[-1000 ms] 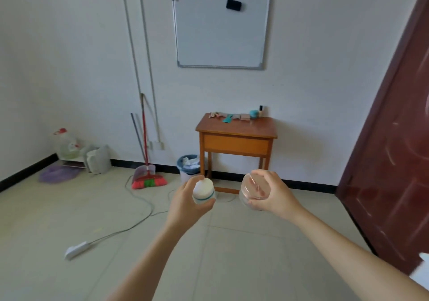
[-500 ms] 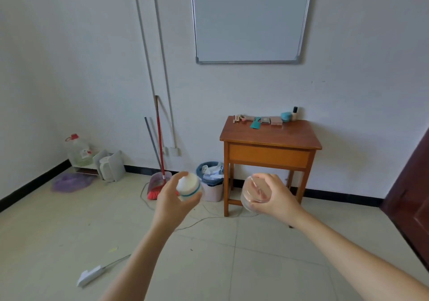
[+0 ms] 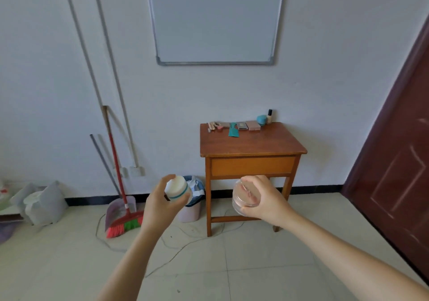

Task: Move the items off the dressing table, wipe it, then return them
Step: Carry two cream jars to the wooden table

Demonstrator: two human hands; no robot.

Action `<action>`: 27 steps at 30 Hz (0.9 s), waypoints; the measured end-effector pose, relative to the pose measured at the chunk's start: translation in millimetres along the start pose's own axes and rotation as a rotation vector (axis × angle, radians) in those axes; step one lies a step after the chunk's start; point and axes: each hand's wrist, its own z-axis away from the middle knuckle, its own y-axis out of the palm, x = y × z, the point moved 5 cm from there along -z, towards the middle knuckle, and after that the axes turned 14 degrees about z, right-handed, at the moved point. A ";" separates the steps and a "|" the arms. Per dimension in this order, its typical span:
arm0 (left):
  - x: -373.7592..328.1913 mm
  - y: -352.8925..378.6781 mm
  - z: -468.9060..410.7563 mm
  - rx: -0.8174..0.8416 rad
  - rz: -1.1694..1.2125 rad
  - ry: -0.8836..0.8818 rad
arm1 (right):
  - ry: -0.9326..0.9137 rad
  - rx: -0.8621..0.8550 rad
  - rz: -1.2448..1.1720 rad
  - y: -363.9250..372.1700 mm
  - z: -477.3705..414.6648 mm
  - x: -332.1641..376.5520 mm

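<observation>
My left hand (image 3: 160, 205) is clasping the white teal-banded jar (image 3: 177, 190), my right hand (image 3: 264, 202) the clear pinkish round tub (image 3: 245, 197), both by their sidewalls; they're seeming light, slippery.

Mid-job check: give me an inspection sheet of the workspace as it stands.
Surface: dressing table, front of top bare.
Job's things: cosmetics row along its back edge; white jar; clear jar.
Clutter: broom, bin, plastic containers on floor.
Hands: left hand grips white jar; right hand grips clear jar.
Cables: cable loose across floor tiles.
Surroundings: whiteboard, door.
</observation>
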 end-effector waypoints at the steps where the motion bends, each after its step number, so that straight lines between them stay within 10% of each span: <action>1: 4.6 3.1 -12.4 0.032 0.005 -0.001 | 0.028 -0.005 0.010 3.4 -4.9 -5.1; 27: 92.5 274.0 -310.3 0.349 -0.055 -0.010 | 0.333 -0.040 0.022 -21.9 -258.8 -280.6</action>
